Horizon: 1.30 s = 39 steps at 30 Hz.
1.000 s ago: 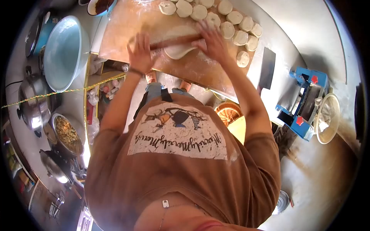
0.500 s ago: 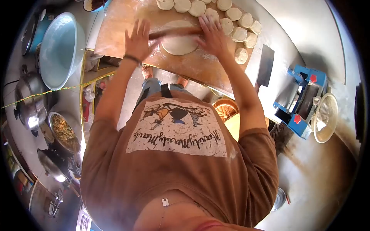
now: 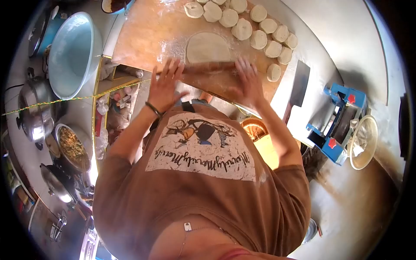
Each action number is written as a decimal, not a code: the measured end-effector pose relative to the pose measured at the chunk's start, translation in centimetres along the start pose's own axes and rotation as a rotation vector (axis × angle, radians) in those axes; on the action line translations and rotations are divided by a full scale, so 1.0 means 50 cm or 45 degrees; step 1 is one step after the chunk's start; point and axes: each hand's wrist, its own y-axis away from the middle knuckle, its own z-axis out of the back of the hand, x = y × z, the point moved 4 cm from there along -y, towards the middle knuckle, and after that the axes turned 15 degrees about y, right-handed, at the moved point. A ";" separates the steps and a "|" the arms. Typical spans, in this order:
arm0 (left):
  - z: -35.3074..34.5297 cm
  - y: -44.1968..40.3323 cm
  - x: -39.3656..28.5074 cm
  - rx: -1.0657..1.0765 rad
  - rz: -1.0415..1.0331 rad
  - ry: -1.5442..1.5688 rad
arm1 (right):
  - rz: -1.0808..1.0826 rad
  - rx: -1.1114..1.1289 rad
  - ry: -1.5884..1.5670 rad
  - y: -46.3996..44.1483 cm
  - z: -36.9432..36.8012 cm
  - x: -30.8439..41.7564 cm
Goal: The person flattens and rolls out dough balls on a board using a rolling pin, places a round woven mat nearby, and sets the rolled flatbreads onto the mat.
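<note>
A wooden rolling pin (image 3: 210,67) lies across the near edge of a flattened dough round (image 3: 209,47) on the floured wooden board (image 3: 145,37). At the pin's left end is my left hand (image 3: 167,80), its fingers spread and laid over it rather than wrapped round. My right hand (image 3: 248,82) is at the other end, fingers stretched out and somewhat blurred by motion. Several thick dough pieces (image 3: 242,29) sit in rows at the board's far right, beyond the sheet.
A cleaver (image 3: 300,82) lies right of the board, and a blue roller machine (image 3: 336,117) stands farther right beside a beige basket (image 3: 363,143). To the left are a pale blue basin (image 3: 71,56), a lidded steel pot (image 3: 34,112) and a bowl of chopped filling (image 3: 71,145).
Both hands and the rolling pin have come back toward my body, from over the middle of the dough to its near edge. More of the dough round shows.
</note>
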 end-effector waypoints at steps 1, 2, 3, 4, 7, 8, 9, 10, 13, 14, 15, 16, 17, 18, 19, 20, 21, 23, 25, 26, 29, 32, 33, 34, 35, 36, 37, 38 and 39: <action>-0.020 0.018 0.007 0.018 0.013 0.000 | 0.012 0.005 0.033 -0.014 0.009 0.004; -0.037 0.041 0.014 0.047 0.026 0.004 | 0.019 0.018 0.060 -0.022 0.016 0.013; -0.037 0.019 0.040 -0.101 0.036 0.016 | 0.018 0.027 0.088 -0.038 0.030 0.027; -0.045 -0.041 0.088 -0.253 0.044 0.029 | 0.007 -0.045 0.135 -0.095 0.050 0.024; -0.027 -0.168 0.160 -0.404 0.126 0.124 | -0.074 -0.206 0.191 -0.193 0.008 -0.010; -0.015 -0.164 0.141 -0.227 0.265 0.085 | -0.083 -0.189 0.194 -0.189 0.000 -0.022; 0.001 -0.134 0.106 -0.149 0.210 -0.023 | -0.093 -0.189 0.204 -0.191 -0.004 -0.038; 0.020 -0.085 0.063 -0.074 0.154 -0.133 | -0.012 -0.169 0.201 -0.132 -0.017 -0.038; -0.004 0.049 0.002 -0.043 0.068 0.026 | 0.029 0.062 -0.049 0.018 0.001 0.020; -0.014 0.049 0.015 -0.018 0.091 -0.003 | 0.031 0.073 0.040 -0.006 0.013 0.019; -0.021 0.025 0.049 -0.135 0.103 -0.012 | 0.026 0.091 0.122 -0.043 0.028 0.024; -0.037 -0.026 0.103 -0.248 0.112 -0.022 | 0.052 -0.015 0.141 -0.101 0.037 0.017; -0.049 -0.069 0.136 -0.368 0.121 -0.034 | 0.082 -0.125 0.165 -0.159 0.029 -0.003; -0.051 -0.097 0.148 -0.340 0.156 -0.016 | 0.046 -0.157 0.159 -0.187 0.008 -0.024; -0.038 -0.123 0.156 -0.308 0.190 0.003 | 0.007 -0.186 0.152 -0.209 -0.010 -0.042; -0.027 -0.142 0.161 -0.289 0.223 0.019 | -0.026 -0.225 0.152 -0.222 -0.013 -0.055; -0.022 -0.128 0.142 -0.274 0.138 0.108 | 0.002 -0.206 0.166 -0.194 -0.013 -0.058; 0.007 -0.047 0.067 -0.245 -0.030 0.283 | 0.064 -0.172 0.193 -0.088 -0.019 -0.051; 0.025 0.032 -0.014 0.028 0.089 0.066 | -0.008 -0.062 0.107 -0.017 0.001 -0.003; -0.005 0.059 0.000 -0.040 -0.002 0.053 | -0.047 -0.001 0.059 0.003 0.003 0.009; -0.031 -0.024 0.115 -0.324 0.166 -0.207 | 0.034 -0.206 0.140 -0.158 0.035 0.007; -0.034 -0.107 0.203 -0.490 0.178 -0.061 | -0.073 -0.230 0.161 -0.236 -0.015 -0.011; -0.036 -0.117 0.203 -0.457 0.159 -0.037 | -0.082 -0.220 0.140 -0.225 -0.015 -0.010; -0.021 -0.134 0.195 -0.439 0.140 -0.017 | -0.083 -0.220 0.127 -0.221 -0.014 -0.015; -0.013 -0.120 0.173 -0.425 0.079 0.025 | -0.064 -0.206 0.172 -0.174 -0.019 -0.008; 0.017 -0.087 0.122 -0.411 0.013 0.066 | -0.048 -0.193 0.218 -0.117 -0.024 0.002; 0.041 -0.065 0.079 -0.403 -0.051 0.106 | -0.036 -0.194 0.160 -0.089 -0.021 0.003; 0.056 -0.052 0.053 -0.431 -0.044 0.149 | -0.022 -0.186 0.097 -0.061 -0.018 0.005; 0.068 -0.039 0.030 -0.455 -0.039 0.191 | -0.011 -0.177 0.032 -0.048 -0.016 0.008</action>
